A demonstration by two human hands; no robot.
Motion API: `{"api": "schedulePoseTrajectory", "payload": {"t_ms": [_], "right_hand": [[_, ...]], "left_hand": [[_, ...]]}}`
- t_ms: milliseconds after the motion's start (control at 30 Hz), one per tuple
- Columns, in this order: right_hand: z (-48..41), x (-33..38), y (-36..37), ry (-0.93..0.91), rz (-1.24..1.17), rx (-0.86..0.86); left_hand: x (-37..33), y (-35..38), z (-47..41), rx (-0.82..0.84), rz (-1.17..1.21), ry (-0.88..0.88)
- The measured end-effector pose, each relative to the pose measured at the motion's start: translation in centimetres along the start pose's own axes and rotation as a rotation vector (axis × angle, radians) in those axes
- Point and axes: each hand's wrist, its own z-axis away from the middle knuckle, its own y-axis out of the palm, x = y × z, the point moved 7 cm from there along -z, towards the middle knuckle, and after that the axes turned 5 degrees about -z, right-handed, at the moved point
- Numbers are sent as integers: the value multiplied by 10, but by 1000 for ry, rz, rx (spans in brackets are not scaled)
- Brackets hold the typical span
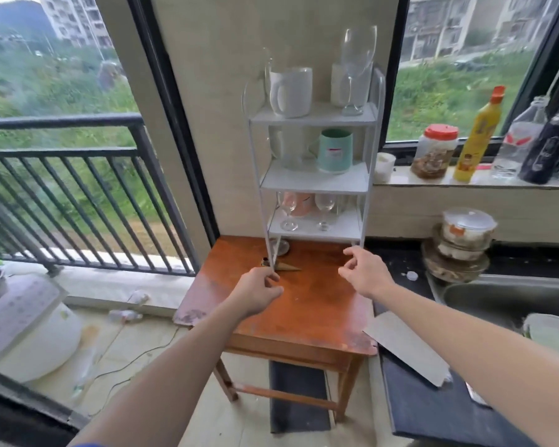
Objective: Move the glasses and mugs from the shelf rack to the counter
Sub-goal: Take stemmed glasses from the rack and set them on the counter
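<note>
A white three-tier shelf rack [313, 183] stands on a small wooden table [304, 304]. Its top tier holds a white mug [292, 91], a tall wine glass [355, 66] and another white cup behind it. On the middle tier sit a mint-green mug [335, 151] and a white mug [279, 145]. Two small wine glasses [289, 211] [324, 210] and a pink cup stand on the bottom tier. My left hand [259, 290] pinches the rack's front left leg at its foot. My right hand [365, 272] hovers open beside the front right leg.
The dark counter [433, 398] runs along the right with a steel sink [510, 298], stacked lidded bowls [462, 243] and a grey board [407, 346]. Jars and bottles line the window sill [478, 150]. A balcony railing [78, 188] is at left.
</note>
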Motion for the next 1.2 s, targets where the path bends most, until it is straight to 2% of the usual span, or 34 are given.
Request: {"api": "schedulePoseTrajectory", "payload": {"t_ms": [133, 267, 433, 633, 767, 933, 1200], "right_hand": [[-61, -7, 8, 43, -124, -77], [-120, -18, 26, 104, -296, -119], [-182, -27, 43, 145, -385, -140], [-224, -29, 61, 175, -492, -135], [-231, -28, 68, 140, -586, -132], [-221, -26, 64, 150, -668, -159], [-152, -26, 58, 263, -694, -179]], "left_hand": [[-8, -7, -68, -46, 58, 6], [-6, -8, -137, -85, 200, -67], [-1, -6, -215, -107, 385, -172], [-6, 2, -273, -111, 613, -163], [-2, 3, -287, -139, 721, -120], [-1, 1, -280, -79, 746, -65], [3, 9, -226, 90, 813, -144]]}}
